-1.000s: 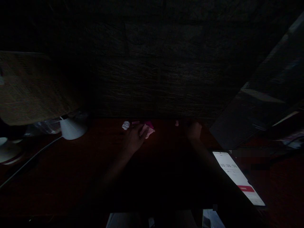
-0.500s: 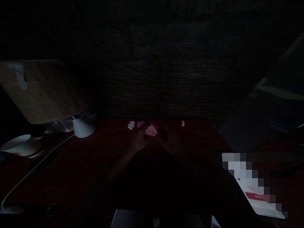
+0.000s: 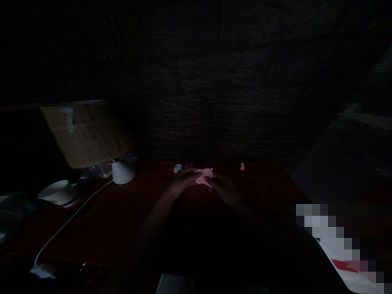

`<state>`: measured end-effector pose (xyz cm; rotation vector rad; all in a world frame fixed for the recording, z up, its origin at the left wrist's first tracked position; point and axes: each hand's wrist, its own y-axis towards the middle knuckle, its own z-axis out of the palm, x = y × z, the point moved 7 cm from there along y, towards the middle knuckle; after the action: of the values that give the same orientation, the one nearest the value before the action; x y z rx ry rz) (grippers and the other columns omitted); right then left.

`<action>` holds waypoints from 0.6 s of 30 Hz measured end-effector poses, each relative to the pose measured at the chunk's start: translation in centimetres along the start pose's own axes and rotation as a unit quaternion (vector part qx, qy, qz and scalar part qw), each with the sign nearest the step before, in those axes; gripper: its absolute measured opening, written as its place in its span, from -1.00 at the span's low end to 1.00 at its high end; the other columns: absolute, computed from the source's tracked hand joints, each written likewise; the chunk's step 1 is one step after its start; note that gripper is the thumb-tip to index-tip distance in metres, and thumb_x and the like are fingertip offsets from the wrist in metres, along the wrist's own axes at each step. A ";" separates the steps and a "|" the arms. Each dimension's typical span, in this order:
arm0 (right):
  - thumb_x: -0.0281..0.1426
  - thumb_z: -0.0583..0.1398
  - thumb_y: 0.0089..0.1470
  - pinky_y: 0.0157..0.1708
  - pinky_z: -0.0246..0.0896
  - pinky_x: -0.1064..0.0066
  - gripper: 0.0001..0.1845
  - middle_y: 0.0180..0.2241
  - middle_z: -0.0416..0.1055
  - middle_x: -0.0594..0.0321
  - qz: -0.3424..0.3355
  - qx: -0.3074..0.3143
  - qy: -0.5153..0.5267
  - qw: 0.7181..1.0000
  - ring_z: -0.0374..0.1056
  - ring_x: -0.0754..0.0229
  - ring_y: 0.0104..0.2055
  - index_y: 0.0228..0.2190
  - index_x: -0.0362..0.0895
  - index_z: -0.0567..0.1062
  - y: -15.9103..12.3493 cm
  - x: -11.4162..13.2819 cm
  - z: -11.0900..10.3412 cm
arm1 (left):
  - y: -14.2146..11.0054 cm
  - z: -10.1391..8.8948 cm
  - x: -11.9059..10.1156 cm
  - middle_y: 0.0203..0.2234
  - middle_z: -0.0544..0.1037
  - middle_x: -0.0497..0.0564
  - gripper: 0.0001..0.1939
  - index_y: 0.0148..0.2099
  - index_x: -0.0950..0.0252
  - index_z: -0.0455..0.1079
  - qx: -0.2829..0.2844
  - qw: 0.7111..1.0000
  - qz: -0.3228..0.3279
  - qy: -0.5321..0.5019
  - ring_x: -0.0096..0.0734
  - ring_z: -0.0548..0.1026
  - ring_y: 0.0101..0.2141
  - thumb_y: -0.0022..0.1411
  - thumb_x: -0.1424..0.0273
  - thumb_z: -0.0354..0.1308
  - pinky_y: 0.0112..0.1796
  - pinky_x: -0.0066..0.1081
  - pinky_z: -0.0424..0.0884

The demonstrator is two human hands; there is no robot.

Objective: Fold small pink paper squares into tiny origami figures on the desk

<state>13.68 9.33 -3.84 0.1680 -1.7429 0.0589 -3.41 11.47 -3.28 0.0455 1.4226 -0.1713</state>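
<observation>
A flattened pink lump, soft like modelling clay (image 3: 203, 176), is stretched between my two hands above the dark wooden table (image 3: 128, 228). My left hand (image 3: 183, 180) pinches its left side, thumb on top. On the other side, my right hand (image 3: 226, 188) grips the lump with the thumb pressed onto it. Just behind my left hand lies a crumpled white piece (image 3: 177, 168). A small pink figure-like piece (image 3: 242, 166) stands at the back of the table, right of my hands. Dim dark-pink pieces behind the lump are partly hidden.
At the left stands a lamp with a brown shade (image 3: 92, 134) and a white base (image 3: 123, 172); its white cord (image 3: 73, 214) runs to the front edge. A white cup (image 3: 59, 192) sits beside it. A dark brick wall (image 3: 196, 102) closes off the back. Lower right lies a white and red item (image 3: 346, 265).
My right hand has closed onto the pink lump, where it was apart and blurred before. The lump looks wider and flatter. The whole view has shifted, with things appearing lower and further right.
</observation>
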 end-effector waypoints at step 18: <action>-0.06 0.34 0.03 -0.33 0.34 0.31 -0.65 -0.35 0.61 0.22 -0.011 -0.018 0.049 0.999 0.51 0.08 -0.31 -0.30 -0.08 0.62 -0.2 0.4 -1.1 | 0.4 1.4 1.3 -0.20 0.71 0.13 -0.50 -0.13 0.35 0.65 0.052 0.998 0.002 0.032 -0.27 0.66 -0.23 -0.07 0.16 0.58 -0.10 -0.25 0.59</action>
<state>14.70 9.28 -3.23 0.1563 -1.6423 0.0195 -1.79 11.57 -4.39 0.1402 1.4759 -0.2411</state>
